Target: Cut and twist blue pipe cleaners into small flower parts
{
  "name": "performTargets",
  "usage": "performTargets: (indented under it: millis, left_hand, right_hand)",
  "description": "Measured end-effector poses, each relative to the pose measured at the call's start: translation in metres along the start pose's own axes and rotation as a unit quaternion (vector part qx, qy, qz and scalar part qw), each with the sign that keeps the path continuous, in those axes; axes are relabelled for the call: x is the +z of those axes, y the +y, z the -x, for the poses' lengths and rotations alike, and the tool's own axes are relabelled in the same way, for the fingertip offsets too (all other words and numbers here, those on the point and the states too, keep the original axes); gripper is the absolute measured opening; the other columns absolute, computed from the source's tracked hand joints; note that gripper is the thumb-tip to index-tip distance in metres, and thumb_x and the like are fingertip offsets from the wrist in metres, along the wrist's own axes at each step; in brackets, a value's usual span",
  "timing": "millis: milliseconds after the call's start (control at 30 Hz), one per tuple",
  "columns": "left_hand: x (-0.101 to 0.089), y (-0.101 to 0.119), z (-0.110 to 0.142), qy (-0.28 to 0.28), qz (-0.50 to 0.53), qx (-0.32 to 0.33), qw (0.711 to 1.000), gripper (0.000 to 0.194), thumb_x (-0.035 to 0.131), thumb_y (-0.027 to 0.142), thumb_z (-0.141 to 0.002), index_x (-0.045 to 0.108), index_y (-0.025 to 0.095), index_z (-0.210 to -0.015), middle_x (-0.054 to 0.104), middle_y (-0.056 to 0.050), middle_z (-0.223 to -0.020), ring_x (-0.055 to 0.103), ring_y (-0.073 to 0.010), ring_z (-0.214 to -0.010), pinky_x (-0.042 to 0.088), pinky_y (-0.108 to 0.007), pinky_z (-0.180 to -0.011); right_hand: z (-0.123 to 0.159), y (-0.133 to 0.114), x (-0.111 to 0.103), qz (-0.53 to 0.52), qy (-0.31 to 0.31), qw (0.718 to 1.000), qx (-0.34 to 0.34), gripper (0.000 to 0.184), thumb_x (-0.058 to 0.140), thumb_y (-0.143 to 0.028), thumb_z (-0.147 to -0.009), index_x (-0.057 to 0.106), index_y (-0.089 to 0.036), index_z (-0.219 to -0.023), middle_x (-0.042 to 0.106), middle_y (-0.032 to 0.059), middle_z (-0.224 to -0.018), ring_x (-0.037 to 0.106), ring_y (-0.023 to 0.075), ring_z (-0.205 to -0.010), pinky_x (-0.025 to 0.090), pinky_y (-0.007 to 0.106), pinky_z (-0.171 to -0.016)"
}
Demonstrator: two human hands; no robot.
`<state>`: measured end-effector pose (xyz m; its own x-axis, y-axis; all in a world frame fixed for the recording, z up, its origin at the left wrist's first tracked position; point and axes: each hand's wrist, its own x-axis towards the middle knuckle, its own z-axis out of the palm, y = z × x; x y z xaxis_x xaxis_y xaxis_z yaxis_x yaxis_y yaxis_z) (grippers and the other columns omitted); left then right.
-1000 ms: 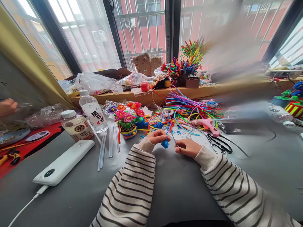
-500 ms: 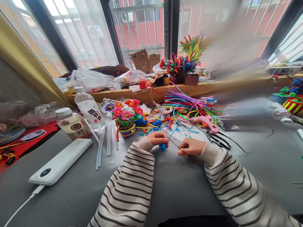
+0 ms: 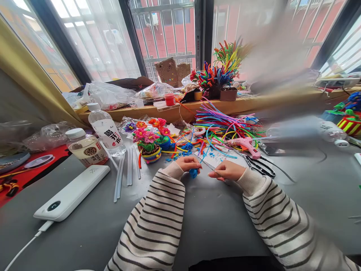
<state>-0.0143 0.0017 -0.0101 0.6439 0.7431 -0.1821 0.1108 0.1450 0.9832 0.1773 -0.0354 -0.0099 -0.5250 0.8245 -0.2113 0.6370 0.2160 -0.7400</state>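
Pinched in my left hand (image 3: 188, 164) is a blue pipe cleaner piece (image 3: 193, 173), a curled fuzzy bundle hanging below the fingers. A light blue strand (image 3: 207, 150) rises just above these fingertips; whether it joins the bundle I cannot tell. My right hand (image 3: 229, 170) is closed around a slim metal tool (image 3: 209, 166), whose exact kind is unclear. Its tip points up and left, close to the left fingertips. Behind both hands, blue scraps lie around a white paper (image 3: 216, 159).
Pipe cleaners (image 3: 222, 116) are heaped at the back. A pink glue gun (image 3: 248, 146) and a black-handled tool (image 3: 261, 167) lie right. Potted pipe cleaner flowers (image 3: 150, 154), clear glue sticks (image 3: 119, 178), bottles (image 3: 107, 131) and a white power bank (image 3: 72, 194) stand or lie left.
My right hand has moved slightly up and left, bringing the metal tool nearer the left fingers. My left hand has barely shifted and still holds the blue piece.
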Motion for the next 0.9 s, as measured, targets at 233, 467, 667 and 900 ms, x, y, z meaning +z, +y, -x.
performTargets:
  millis: [233,467,667,900]
  left_hand:
    - [0.001,0.001,0.0,0.015,0.002,-0.006,1.0,0.025,0.065,0.032,-0.049,0.053,0.011,-0.055,0.055,-0.001,-0.048,0.05,-0.0091,-0.047,0.036,-0.022,-0.047]
    - [0.001,0.0,-0.001,0.019,-0.005,-0.002,1.0,0.027,0.065,0.033,-0.047,0.051,0.011,-0.054,0.055,-0.001,-0.048,0.05,-0.0089,-0.047,0.036,-0.022,-0.047]
    - [0.001,0.0,-0.002,0.021,-0.013,0.001,1.0,0.027,0.065,0.033,-0.048,0.051,0.011,-0.054,0.055,-0.001,-0.047,0.05,-0.0087,-0.048,0.036,-0.022,-0.049]
    - [0.001,0.001,-0.001,0.023,-0.022,0.009,0.999,0.025,0.064,0.032,-0.05,0.053,0.011,-0.056,0.056,-0.001,-0.049,0.049,-0.0083,-0.047,0.036,-0.022,-0.048]
  right_hand:
    - [0.0,0.001,-0.003,-0.004,0.01,1.0,0.015,0.049,0.045,-0.058,-0.059,0.035,-0.015,-0.039,0.026,-0.006,-0.038,0.022,0.0042,-0.039,0.018,0.022,-0.042]
    - [0.002,0.0,-0.005,0.001,0.03,0.998,0.054,0.048,0.048,-0.058,-0.055,0.038,-0.014,-0.039,0.027,-0.0061,-0.037,0.023,0.004,-0.039,0.018,0.021,-0.042]
    - [0.003,-0.002,-0.004,0.007,0.021,0.998,0.055,0.047,0.047,-0.06,-0.055,0.044,-0.014,-0.043,0.031,-0.0054,-0.039,0.026,0.0046,-0.04,0.019,0.021,-0.042]
    - [-0.003,0.002,0.006,-0.012,-0.006,1.0,0.012,0.05,0.039,-0.061,-0.061,0.043,-0.014,-0.042,0.033,-0.0041,-0.04,0.027,0.0048,-0.039,0.021,0.021,-0.042]
